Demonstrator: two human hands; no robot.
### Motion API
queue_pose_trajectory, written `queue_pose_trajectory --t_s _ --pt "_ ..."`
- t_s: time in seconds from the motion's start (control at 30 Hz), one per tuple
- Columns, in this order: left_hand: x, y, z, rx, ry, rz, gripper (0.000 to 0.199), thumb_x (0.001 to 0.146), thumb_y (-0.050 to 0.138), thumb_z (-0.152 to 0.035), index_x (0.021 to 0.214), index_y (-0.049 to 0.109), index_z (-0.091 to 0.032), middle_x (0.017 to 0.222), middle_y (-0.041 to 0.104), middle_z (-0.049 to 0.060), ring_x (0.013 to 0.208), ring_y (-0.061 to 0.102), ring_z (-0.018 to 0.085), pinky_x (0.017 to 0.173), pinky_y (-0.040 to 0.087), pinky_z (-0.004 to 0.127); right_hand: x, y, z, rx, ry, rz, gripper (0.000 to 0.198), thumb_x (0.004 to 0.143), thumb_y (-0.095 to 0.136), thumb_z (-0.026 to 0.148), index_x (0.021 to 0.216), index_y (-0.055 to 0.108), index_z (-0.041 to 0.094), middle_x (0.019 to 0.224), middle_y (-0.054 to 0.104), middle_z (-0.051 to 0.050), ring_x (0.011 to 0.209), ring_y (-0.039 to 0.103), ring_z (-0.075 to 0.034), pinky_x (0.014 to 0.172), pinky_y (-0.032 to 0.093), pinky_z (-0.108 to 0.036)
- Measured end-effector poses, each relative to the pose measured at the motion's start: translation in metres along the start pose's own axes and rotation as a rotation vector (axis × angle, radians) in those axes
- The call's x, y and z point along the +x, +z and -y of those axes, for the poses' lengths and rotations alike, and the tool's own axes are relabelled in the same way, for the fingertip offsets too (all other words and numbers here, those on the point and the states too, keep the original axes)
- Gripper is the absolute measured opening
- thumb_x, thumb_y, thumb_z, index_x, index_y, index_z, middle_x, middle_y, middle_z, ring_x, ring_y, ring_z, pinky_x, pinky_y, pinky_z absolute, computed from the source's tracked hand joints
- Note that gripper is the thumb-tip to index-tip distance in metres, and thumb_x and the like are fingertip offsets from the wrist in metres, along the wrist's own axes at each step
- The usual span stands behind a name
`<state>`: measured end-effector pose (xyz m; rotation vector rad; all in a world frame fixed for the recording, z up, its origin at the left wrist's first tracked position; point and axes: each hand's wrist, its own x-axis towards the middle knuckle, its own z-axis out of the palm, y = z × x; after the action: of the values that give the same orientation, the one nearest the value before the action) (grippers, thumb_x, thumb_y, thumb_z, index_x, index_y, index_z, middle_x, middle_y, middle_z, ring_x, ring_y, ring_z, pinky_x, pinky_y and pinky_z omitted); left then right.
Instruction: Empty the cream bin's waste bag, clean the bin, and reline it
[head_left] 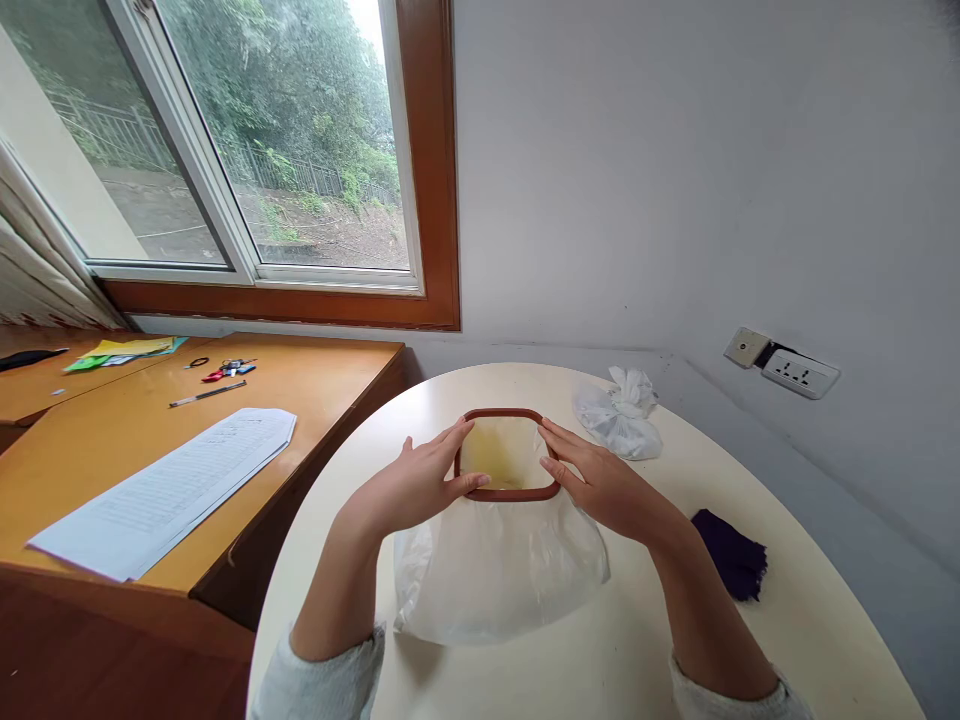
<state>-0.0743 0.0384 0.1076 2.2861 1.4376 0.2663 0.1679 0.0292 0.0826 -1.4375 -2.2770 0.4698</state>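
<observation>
A brown rounded-rectangular rim [517,495] tops what looks like a small bin, its inside yellowish in the middle. Translucent plastic bag film [499,575] comes out from under the rim and spreads toward me over the table. At the left side of the rim is my left hand [420,478], fingers at the far left corner and thumb along the near edge. My right hand [604,480] grips the right side, its fingertips at the far right corner and its thumb just over the opening. The bin's body is hidden by the bag and hands.
A knotted white plastic bag [622,415] and a dark purple cloth [731,553] lie right on the round white table [637,640]. Left, a wooden desk [330,375] bears papers [172,490], a pen [208,394] and keys [229,370]. Wall sockets [800,373] are at right.
</observation>
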Motion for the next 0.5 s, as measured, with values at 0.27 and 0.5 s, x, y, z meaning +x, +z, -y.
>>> queue_pose_trajectory --t_s 0.27,0.5 --pt "-0.002 -0.005 -0.013 -0.085 -0.005 -0.013 0.058 0.082 0.043 -0.044 0.135 0.023 -0.031 0.118 0.058 0.008 0.098 0.058 0.023 0.096 0.031 0.048 -0.004 -0.005 -0.011 0.148 0.042 0.141 0.071 0.083 0.038 0.057 0.141 0.010 0.029 0.149 0.011 0.000 0.132 0.027 -0.024 0.105 0.030 -0.042" --pt "-0.002 -0.005 -0.014 -0.088 0.018 -0.022 0.055 0.082 0.043 -0.043 0.133 0.029 -0.029 0.121 0.056 0.008 0.097 0.058 0.023 0.088 0.040 0.042 -0.003 -0.005 -0.010 0.236 0.068 0.152 0.074 0.080 0.043 0.058 0.141 0.012 0.029 0.149 0.011 -0.001 0.130 0.030 -0.025 0.104 0.031 -0.042"
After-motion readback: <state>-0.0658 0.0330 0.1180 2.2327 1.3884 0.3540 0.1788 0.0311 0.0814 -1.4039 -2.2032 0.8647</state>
